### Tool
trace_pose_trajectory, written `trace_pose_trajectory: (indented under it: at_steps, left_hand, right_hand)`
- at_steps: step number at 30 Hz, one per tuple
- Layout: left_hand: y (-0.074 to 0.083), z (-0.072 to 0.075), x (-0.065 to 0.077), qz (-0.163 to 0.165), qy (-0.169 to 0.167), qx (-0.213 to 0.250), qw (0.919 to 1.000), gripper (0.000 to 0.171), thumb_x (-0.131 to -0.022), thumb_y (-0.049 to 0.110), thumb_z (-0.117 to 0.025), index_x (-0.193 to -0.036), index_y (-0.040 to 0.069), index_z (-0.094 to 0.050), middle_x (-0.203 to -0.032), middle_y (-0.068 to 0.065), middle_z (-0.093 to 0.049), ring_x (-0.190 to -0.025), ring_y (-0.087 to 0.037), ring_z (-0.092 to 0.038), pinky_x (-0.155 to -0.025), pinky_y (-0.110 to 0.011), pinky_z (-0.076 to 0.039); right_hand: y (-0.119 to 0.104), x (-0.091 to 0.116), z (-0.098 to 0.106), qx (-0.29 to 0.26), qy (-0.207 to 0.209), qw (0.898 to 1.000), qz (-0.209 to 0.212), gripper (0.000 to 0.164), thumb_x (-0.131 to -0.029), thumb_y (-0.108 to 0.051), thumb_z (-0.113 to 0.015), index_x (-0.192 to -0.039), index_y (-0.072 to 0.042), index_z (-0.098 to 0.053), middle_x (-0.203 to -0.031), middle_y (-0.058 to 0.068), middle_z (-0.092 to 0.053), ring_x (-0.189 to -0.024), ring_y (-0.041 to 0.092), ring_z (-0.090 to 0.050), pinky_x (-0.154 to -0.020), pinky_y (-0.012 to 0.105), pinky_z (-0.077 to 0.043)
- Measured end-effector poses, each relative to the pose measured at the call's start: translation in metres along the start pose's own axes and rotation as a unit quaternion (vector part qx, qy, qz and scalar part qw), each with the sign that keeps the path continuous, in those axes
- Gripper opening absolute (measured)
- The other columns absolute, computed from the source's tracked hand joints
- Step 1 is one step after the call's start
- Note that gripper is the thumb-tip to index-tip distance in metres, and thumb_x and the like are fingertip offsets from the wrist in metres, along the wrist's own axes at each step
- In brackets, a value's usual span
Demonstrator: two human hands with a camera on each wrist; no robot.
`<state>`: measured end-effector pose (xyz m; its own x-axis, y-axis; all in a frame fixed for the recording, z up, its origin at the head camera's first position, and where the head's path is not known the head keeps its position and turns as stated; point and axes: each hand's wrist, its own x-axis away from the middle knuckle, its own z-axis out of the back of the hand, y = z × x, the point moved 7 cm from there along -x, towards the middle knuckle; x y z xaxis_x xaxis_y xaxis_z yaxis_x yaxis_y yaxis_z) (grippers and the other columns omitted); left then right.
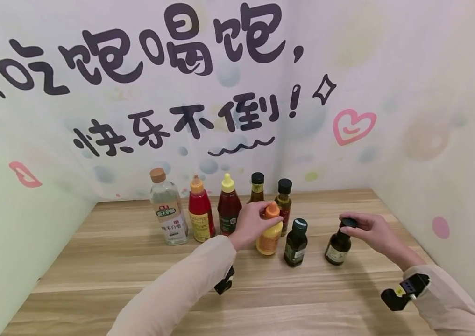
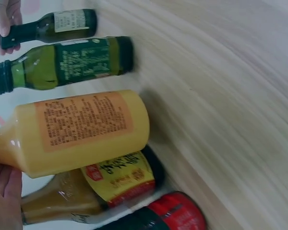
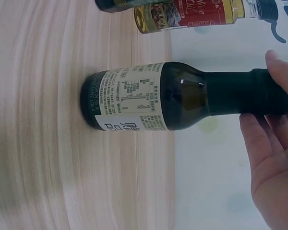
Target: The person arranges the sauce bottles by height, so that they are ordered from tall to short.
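Note:
My left hand (image 1: 251, 225) pinches the orange cap of a yellow squeeze bottle (image 1: 268, 241), which stands upright. In the left wrist view that bottle's printed orange label (image 2: 84, 122) faces the camera. Off to the right, my right hand (image 1: 373, 233) holds a small dark glass bottle (image 1: 338, 249) by its dark cap, thumb and fingers on opposite sides. A cream label (image 3: 132, 96) wraps that bottle in the right wrist view. Between the hands stands a squat dark green bottle (image 1: 295, 247) with a dark cap.
Behind stand a clear vinegar bottle (image 1: 169, 219), a red sauce bottle (image 1: 201, 214), a dark red bottle with a yellow tip (image 1: 227, 210), a black-capped bottle (image 1: 257, 186) partly hidden by my left hand, and an olive oil bottle (image 1: 284, 200). Printed cloth walls (image 1: 430, 154) border the wooden table (image 1: 94, 280).

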<state>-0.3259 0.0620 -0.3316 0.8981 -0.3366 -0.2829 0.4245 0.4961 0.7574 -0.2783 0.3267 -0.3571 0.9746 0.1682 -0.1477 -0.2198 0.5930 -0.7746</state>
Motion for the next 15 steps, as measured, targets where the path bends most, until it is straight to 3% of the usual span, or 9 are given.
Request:
trace_pose_trajectory:
  at_steps: [8,15]
  left_hand:
    - [0.014,-0.005,-0.012,-0.019,-0.012,-0.035,0.9991,0.04,-0.075,0.026,-0.071,-0.109,0.009,-0.063,-0.101,-0.002,-0.064,-0.086,-0.011,-0.06,-0.072,-0.019,-0.048]
    - [0.015,-0.008,-0.019,-0.016,-0.015,-0.029,0.9993,0.039,-0.075,0.025,-0.071,-0.11,0.008,-0.062,-0.101,-0.002,-0.064,-0.087,-0.011,-0.06,-0.073,-0.019,-0.048]
  right_hand:
    - [-0.001,0.0,0.001,-0.001,0.003,1.0,0.002,0.047,-0.083,-0.027,-0.062,-0.121,-0.001,-0.051,-0.115,0.019,-0.054,-0.09,-0.005,-0.054,-0.072,0.017,-0.047]
    - [-0.001,0.001,0.001,0.006,0.009,1.0,0.004,0.047,-0.083,-0.027,-0.061,-0.12,0.0,-0.052,-0.114,0.02,-0.055,-0.089,-0.004,-0.055,-0.072,0.019,-0.048]
